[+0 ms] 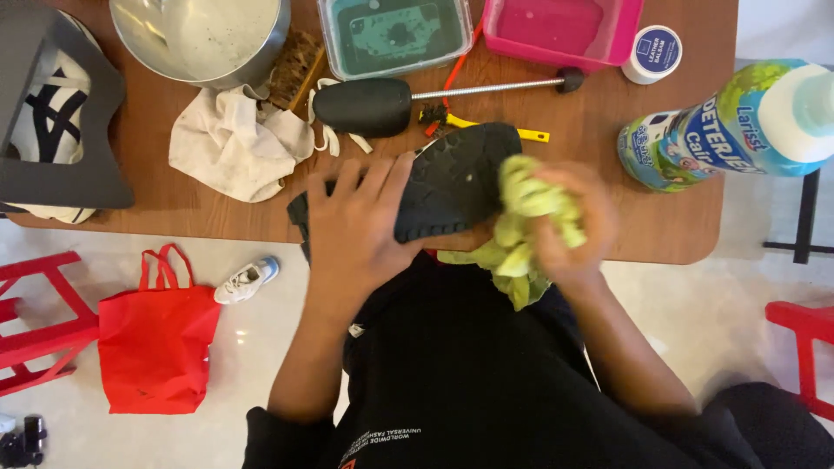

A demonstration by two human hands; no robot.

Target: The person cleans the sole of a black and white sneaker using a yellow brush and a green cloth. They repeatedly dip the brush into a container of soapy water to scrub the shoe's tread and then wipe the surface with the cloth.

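Here, wiping a black shoe [452, 182] held sole-up at the near edge of the wooden table [174, 217]. Left hand [356, 221] clamped over the shoe's heel end, fingers spread across the sole; right hand [569, 221] closed around a bunched yellow-green cloth [521, 221], pressed against the toe end. Best done, probably, with the shoe pinned firm against the table edge, with short strokes following the tread, with fresh folds of cloth turned outward, and well clear of the detergent bottle [721, 130] just beside.
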